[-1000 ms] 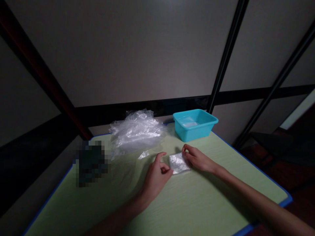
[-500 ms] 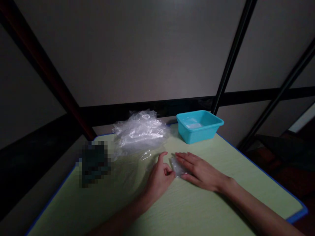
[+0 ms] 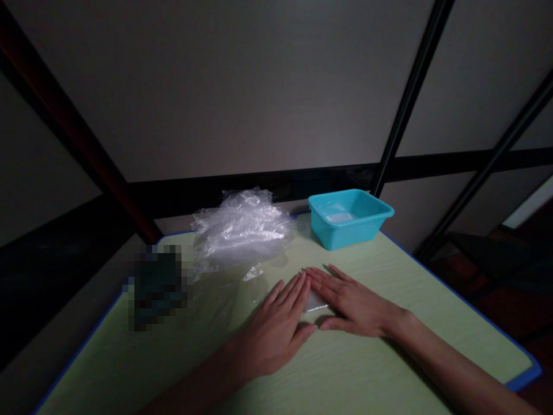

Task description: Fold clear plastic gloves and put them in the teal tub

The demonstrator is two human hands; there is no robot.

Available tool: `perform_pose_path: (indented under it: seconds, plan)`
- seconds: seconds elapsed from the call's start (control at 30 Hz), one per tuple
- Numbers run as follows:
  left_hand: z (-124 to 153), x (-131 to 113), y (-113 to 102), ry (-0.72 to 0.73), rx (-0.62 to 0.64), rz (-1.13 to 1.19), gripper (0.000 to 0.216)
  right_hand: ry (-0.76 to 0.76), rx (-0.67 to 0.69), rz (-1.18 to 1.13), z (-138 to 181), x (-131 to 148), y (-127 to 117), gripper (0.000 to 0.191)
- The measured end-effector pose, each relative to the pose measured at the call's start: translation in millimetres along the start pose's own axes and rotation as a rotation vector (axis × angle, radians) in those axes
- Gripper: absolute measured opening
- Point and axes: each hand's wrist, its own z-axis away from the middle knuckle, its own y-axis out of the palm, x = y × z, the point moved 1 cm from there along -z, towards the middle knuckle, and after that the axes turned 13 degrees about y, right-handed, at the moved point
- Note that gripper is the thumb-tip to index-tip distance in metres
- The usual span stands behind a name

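Observation:
A small folded clear plastic bag [image 3: 317, 302] lies flat on the table between my hands, partly covered by them. My right hand [image 3: 352, 300] rests over its right side, palm down with fingers stretched out. At the bag's left edge, my left hand [image 3: 280, 328] also lies flat, its fingers extended and its fingertips meeting those of the right hand. Behind the left hand is a loose heap of clear plastic bags [image 3: 246, 227]. A turquoise plastic basin [image 3: 349, 233] stands beyond the right hand, with some clear plastic on its bottom.
The light green table [image 3: 367, 380] has a blue edge. A dark, pixelated object [image 3: 159, 288] is at the table's left side. Wardrobe-like panels [image 3: 259, 86] rise right behind the table. Dark items, too dim to name, are beyond its right edge.
My left hand has gone from a pinch at the bag's near left corner to lying flat with fingers stretched. The right hand stays nearly in place. The bag looks smaller and straighter-edged.

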Motion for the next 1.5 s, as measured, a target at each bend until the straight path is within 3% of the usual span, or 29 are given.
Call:
perform_pose_path:
  seconds: [0.1, 0.3, 0.57, 0.7, 0.83, 0.97, 1.1, 1.3, 1.4, 1.5]
  plan:
    - [-1.3, -0.3, -1.9, 0.005, 0.036, 0.000, 0.055, 0.000, -0.057, -0.006, 4.7, -2.6, -8.2, 0.068]
    - [-1.0, 0.3, -8.8, 0.018, 0.066, 0.030, 0.053, -0.068, -0.126, -0.036, 11.6, -5.1, -15.2, 0.030]
    - [1.0, 3.2, -9.3, 0.002, 0.051, 0.095, 0.066, -0.074, -0.180, 0.016, 11.7, -7.0, -11.7, 0.023]
    - [0.0, 4.2, -7.7, -0.006, -0.062, 0.144, 0.063, -0.047, -0.207, -0.127, 9.7, -1.9, -11.6, 0.019]
    - [-6.8, 4.5, -8.4, -0.128, -0.339, 0.327, 0.023, 0.173, -0.234, -0.594, 6.3, 3.8, -11.4, 0.010]
    - [-15.4, 7.6, -2.9, -0.373, -0.564, 0.791, 0.018, 0.297, -0.257, -1.033, 1.5, 7.9, -5.8, 0.015]
    - [-21.0, 7.7, 0.7, -0.421, -0.672, 1.184, 0.018, 0.349, -0.256, -1.205, -3.5, 10.2, 3.3, 0.042]
    - [-18.0, 2.9, 2.7, -0.440, -0.676, 1.302, 0.021, 0.324, -0.310, -1.304, -6.6, 10.4, 1.7, 0.041]
    - [-22.9, 6.8, -4.3, -0.425, -0.653, 1.278, 0.020, 0.299, -0.324, -1.266, -5.8, 0.3, -19.1, 0.041]
    - [-42.5, 16.9, -20.4, -0.489, -0.688, 1.255, 0.014, 0.314, -0.390, -1.143, -5.9, -24.6, -54.5, 0.044]
